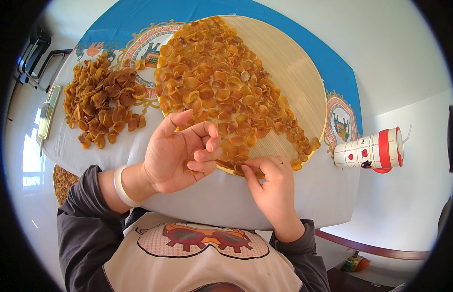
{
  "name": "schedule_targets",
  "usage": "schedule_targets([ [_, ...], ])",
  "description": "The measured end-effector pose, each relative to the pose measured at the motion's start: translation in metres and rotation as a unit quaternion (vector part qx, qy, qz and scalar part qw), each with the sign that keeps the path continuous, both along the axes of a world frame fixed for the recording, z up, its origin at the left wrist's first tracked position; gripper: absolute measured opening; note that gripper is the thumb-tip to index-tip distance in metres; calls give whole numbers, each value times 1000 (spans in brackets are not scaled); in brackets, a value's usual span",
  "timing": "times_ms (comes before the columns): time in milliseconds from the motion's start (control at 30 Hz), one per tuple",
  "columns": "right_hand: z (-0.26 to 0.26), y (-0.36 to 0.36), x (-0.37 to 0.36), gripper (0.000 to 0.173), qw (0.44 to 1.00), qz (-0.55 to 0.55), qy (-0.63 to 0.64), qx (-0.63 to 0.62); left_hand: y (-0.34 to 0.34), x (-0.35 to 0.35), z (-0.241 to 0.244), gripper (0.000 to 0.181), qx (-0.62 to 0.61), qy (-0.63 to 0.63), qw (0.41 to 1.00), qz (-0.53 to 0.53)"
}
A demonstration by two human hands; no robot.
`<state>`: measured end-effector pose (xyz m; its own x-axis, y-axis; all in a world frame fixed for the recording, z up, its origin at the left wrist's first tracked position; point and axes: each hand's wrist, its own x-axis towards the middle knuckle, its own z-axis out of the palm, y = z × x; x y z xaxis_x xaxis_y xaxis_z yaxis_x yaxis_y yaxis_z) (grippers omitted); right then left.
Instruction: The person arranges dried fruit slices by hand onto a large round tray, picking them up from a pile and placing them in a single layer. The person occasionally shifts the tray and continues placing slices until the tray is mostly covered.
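Cupped, amber-brown dried fruit pieces (212, 84), resembling longan flesh, cover much of a round slatted tray (296, 69). My left hand (179, 153) is raised over the tray's near left edge, palm up with fingers curled. A bit of dried fruit (191, 171) shows under its lower fingers; how many pieces it holds is hidden. My right hand (272, 179) is at the tray's near rim, thumb and index finger pinched together on a dried fruit piece (239, 169) there. Bare slats show between the pieces just beyond that hand. To the left, a loose heap of dried fruit (102, 98) lies on the tablecloth.
A patterned blue and white tablecloth (321, 193) covers the table. A white and red tumbler with a straw (365, 151) is at the right edge. A pale green long object (49, 113) is at the left edge. More dried fruit (64, 182) lies lower down at left, near a folding chair (36, 58).
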<state>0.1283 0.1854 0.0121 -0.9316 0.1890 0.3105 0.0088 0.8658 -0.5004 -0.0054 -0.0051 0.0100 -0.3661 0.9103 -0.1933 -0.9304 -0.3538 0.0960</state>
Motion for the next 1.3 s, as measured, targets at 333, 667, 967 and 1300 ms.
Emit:
schedule_targets([
  [333,-6,3,1,10,1000,9,-18,-16,1,0,-1,47,-12,-6,1000,6],
  [667,11,2,1,16,998,-19,-29,-53,1,2,0,45,-30,-11,999,10],
  [967,10,5,13,27,995,64,-36,67,2,2,-3,45,-28,-10,999,13],
  [1300,0,6,9,16,998,40,-17,48,2,1,-4,44,-32,-14,999,13],
])
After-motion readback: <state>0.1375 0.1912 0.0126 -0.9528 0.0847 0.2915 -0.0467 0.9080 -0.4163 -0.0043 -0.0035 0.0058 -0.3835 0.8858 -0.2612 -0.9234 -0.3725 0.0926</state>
